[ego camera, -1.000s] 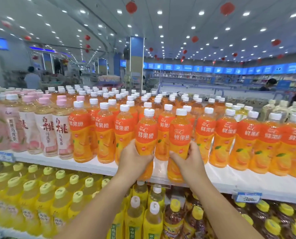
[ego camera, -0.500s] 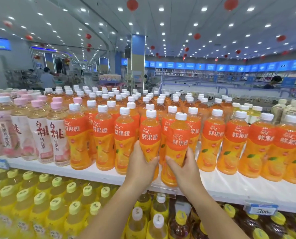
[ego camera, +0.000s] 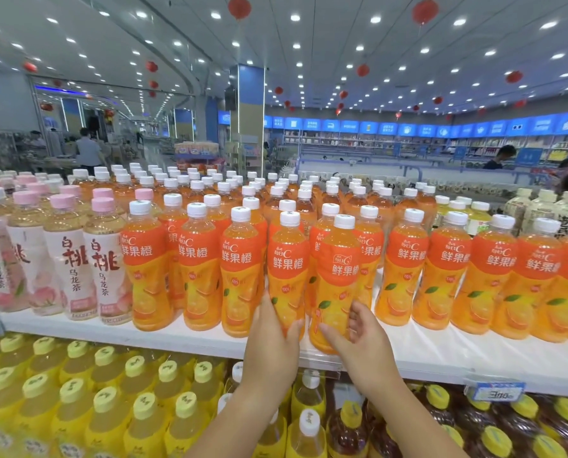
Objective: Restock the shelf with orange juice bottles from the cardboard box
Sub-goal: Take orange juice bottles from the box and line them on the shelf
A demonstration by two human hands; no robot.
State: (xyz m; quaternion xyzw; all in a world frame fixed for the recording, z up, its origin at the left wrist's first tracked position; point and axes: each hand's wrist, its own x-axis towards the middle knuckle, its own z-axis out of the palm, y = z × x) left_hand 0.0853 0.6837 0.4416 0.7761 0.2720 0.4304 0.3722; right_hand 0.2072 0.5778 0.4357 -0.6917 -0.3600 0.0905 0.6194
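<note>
Two orange juice bottles with white caps stand at the front of the white shelf (ego camera: 441, 355), in the gap of the front row. My left hand (ego camera: 272, 332) grips the lower part of the left bottle (ego camera: 287, 262). My right hand (ego camera: 358, 335) holds the base of the right bottle (ego camera: 337, 276), which tilts slightly. Several more orange juice bottles (ego camera: 200, 259) fill the rows around and behind them. The cardboard box is out of view.
Pink-capped peach tea bottles (ego camera: 74, 259) stand to the left on the same shelf. Yellow-capped bottles (ego camera: 110, 401) fill the lower shelf, with darker tea bottles (ego camera: 494, 424) at lower right. A price tag (ego camera: 499, 393) hangs on the shelf edge. People stand in the far aisles.
Both hands have pushed the two bottles further onto the shelf and slid lower on them. The view has shifted closer and slightly left.
</note>
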